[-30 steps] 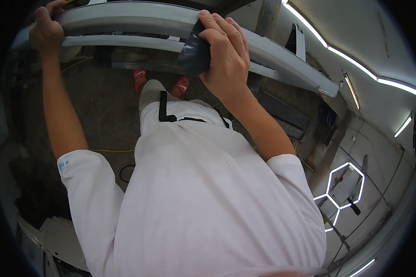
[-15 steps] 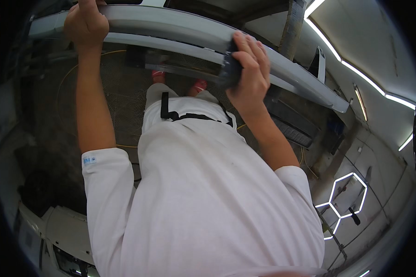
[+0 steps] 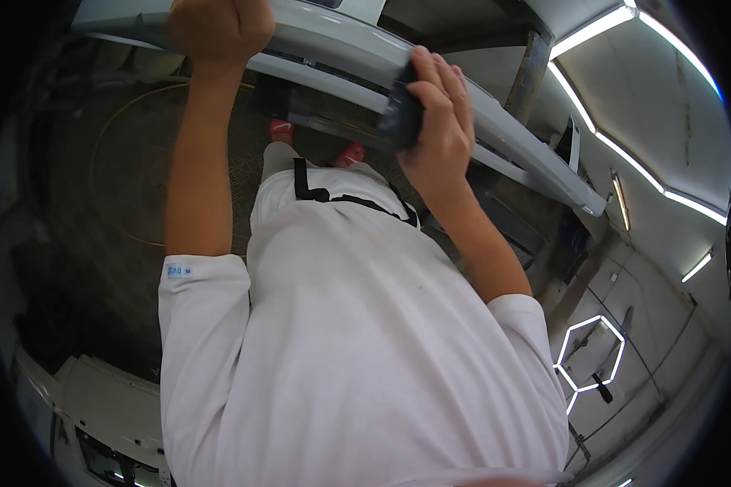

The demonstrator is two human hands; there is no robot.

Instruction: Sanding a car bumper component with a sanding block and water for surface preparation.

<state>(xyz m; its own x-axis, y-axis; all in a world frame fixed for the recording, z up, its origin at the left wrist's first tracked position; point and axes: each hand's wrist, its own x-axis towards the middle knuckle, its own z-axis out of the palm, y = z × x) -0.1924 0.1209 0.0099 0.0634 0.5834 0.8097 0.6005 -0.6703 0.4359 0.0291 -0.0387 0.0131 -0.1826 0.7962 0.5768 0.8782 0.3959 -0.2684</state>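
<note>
A long, pale grey moulded panel (image 3: 495, 122), like a car bumper or sill, stretches across in front of me, sloping down toward the right. My right hand (image 3: 443, 138) grips a dark block (image 3: 402, 114), its fingers over the block's upper right side, close against the panel's near face. I cannot make out the block's working side. At the upper left, my left hand (image 3: 222, 28) is closed like a fist over the panel. Its fingertips are out of sight, so what they hold is hidden.
A post (image 3: 529, 77) rises behind the panel. A yellow hose (image 3: 97, 154) curves over the dark floor at left. A white vehicle (image 3: 114, 406) stands at lower left. Bright tube lights (image 3: 593, 32) hang at upper right, with hexagonal lights (image 3: 623, 357) below.
My left hand has moved right along the panel. The right hand still grips the dark block and has shifted only slightly. The whole view has turned a little.
</note>
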